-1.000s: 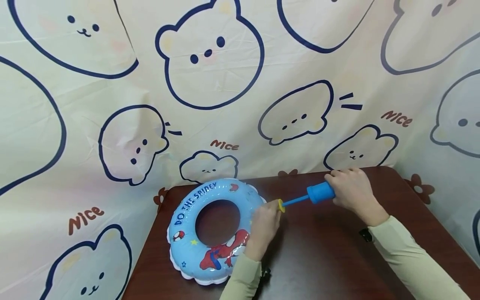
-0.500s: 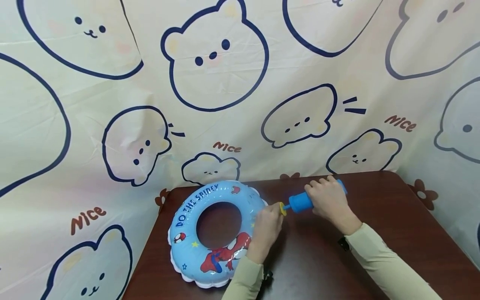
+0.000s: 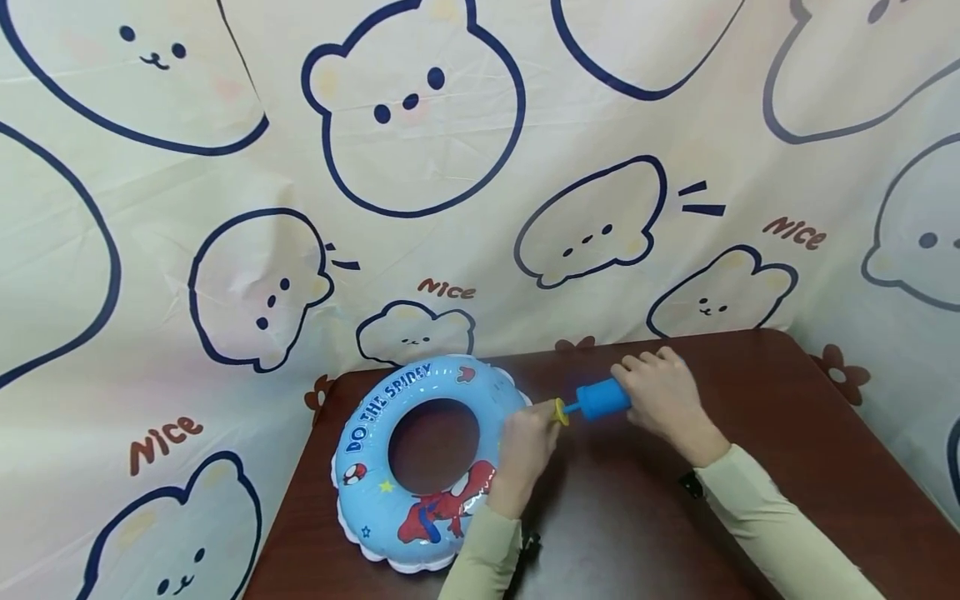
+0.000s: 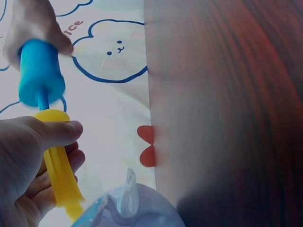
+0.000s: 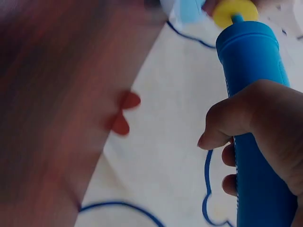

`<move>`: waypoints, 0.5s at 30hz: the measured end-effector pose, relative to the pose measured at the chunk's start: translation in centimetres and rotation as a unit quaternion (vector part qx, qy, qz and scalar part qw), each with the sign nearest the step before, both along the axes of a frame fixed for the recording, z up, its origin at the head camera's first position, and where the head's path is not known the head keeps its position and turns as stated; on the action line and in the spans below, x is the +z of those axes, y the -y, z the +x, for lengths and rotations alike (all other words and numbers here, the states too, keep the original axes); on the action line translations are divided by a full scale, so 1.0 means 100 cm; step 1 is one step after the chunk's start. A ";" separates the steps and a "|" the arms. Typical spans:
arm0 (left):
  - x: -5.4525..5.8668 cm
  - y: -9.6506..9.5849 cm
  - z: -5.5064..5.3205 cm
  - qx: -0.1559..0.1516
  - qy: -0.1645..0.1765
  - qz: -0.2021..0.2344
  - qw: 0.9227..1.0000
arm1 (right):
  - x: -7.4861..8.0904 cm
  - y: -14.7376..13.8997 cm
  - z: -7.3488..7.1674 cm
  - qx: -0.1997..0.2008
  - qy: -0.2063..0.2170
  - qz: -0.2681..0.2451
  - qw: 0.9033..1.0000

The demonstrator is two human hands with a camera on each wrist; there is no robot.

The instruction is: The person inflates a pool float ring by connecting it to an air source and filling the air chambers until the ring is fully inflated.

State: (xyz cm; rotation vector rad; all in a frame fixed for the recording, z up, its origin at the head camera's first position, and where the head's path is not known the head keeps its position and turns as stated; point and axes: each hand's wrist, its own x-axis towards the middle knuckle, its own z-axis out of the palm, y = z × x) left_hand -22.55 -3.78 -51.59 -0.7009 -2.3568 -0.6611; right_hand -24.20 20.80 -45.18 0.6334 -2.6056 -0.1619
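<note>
A blue hand air pump (image 3: 602, 400) with a yellow end piece (image 4: 60, 165) is held between both hands, above the table. My left hand (image 3: 525, 440) grips the yellow piece, thumb on one side and fingers curled round the other. Its narrow tip points at the light-blue swim ring (image 3: 365, 500), overlapping the ring's edge in the left wrist view. A clear valve stem (image 4: 130, 196) stands up from the ring. My right hand (image 3: 663, 398) wraps round the blue barrel (image 5: 258, 175). Only a short length of blue rod (image 3: 572, 408) shows between the barrel and the yellow piece.
The swim ring, printed with a red cartoon figure, lies on the left part of a dark brown table (image 3: 630, 533). A pale cloth (image 3: 465, 250) with bear drawings hangs behind the table and along its sides.
My right hand has moved left toward my left hand, pushing the barrel over the rod, which showed much longer a second ago. The left hand keeps its grip beside the ring.
</note>
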 end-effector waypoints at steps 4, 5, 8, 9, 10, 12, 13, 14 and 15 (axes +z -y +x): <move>0.001 0.002 -0.002 0.006 0.006 0.000 1.000 | 0.013 -0.029 0.000 -0.013 -0.012 -0.010 1.000; 0.001 0.003 -0.002 0.007 0.007 0.002 1.000 | 0.016 -0.036 0.000 -0.015 -0.018 -0.012 1.000; 0.000 0.003 -0.003 0.005 0.002 0.006 1.000 | 0.025 -0.054 0.002 -0.025 -0.030 -0.017 0.999; 0.000 0.002 -0.003 0.003 0.000 0.007 1.000 | 0.028 -0.058 0.003 -0.027 -0.030 -0.019 0.999; -0.001 0.001 -0.002 0.004 -0.003 0.006 1.000 | 0.030 -0.061 0.005 -0.028 -0.030 -0.019 0.999; -0.002 -0.001 -0.001 0.006 -0.013 0.001 1.000 | 0.032 -0.064 0.007 -0.031 -0.024 -0.016 0.999; -0.003 -0.001 -0.001 0.008 -0.018 0.000 1.000 | 0.032 -0.063 0.007 -0.030 -0.023 -0.012 0.999; -0.003 -0.001 -0.001 0.011 -0.023 -0.003 1.000 | 0.032 -0.061 0.006 -0.029 -0.021 -0.006 0.999; -0.003 -0.002 -0.001 0.017 -0.026 -0.007 0.999 | 0.032 -0.057 0.006 -0.026 -0.020 -0.002 0.999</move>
